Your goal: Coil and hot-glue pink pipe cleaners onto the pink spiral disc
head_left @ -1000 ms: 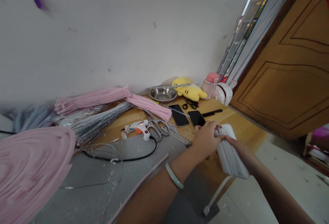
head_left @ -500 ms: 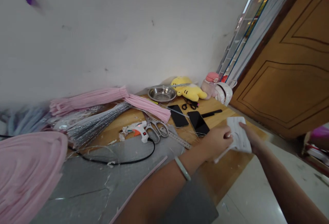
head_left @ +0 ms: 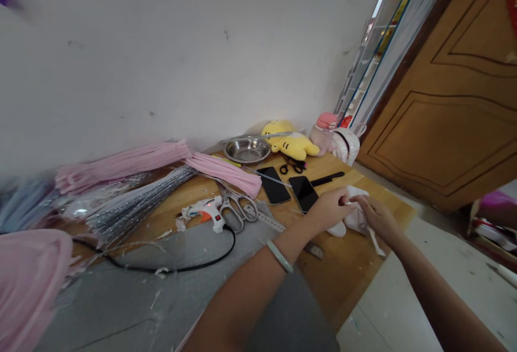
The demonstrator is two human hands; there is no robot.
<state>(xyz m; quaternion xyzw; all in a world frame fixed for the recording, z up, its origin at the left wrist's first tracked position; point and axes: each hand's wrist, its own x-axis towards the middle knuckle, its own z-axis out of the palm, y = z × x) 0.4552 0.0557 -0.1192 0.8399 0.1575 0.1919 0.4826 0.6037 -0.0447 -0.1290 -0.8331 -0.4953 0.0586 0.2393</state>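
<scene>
Both my hands meet over a white power bank [head_left: 354, 217] that lies on the wooden table [head_left: 355, 266] near its right edge. My left hand [head_left: 329, 210], with a pale green bangle [head_left: 279, 256] on its wrist, pinches at the top of it with closed fingers. My right hand [head_left: 374, 214] rests on its right side, fingers curled round it. A thin white cable [head_left: 375, 243] trails from it toward the table edge. Two black phones [head_left: 288, 189] lie just behind my left hand.
On the table are a glue gun [head_left: 210, 212] with a black cord, large scissors [head_left: 234, 206], a metal ruler [head_left: 278, 226], small black scissors [head_left: 291, 166], a steel bowl [head_left: 246, 150], a yellow plush toy [head_left: 293, 144], pink stem bundles [head_left: 161, 159], silver glitter stems [head_left: 133, 204], a grey mat [head_left: 141, 292]. A wooden door [head_left: 456, 115] stands right.
The white power bank came up from beside the table edge and was set down on the tabletop; both hands moved with it, left and back. The camera view drifted right.
</scene>
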